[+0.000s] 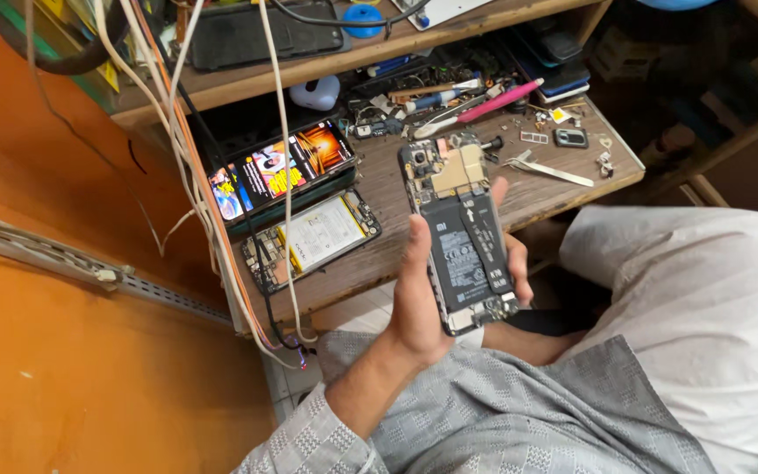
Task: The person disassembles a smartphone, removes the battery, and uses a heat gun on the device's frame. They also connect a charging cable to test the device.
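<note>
Black battery and bare boards were exposed on the opened phone, which was held clear of the wooden workbench, just in front of its near edge and above the lap. The phone was gripped by the left hand: thumb laid up along the left edge, fingers wrapped round the back and showing at the right edge, so the hand was closed on the frame, not spread. The wrist was bent back, the forearm coming up from lower left in a grey patterned sleeve, the phone tilted slightly with its camera end away from the body. The right hand was not in view; its state could not be told. For this hold to be done well, as judged from the picture, pressure should be kept on the frame edges only, with the thumb kept off the battery and off the black flex strip running down over it; the board end should be kept level so that loose parts are not shed. On the bench, well apart from the hand, a second opened phone with a white battery was lying flat, just beside a lit phone showing a colourful screen. White cables were hanging across both. Tweezers, a pink-handled tool and small parts were scattered further back.
</note>
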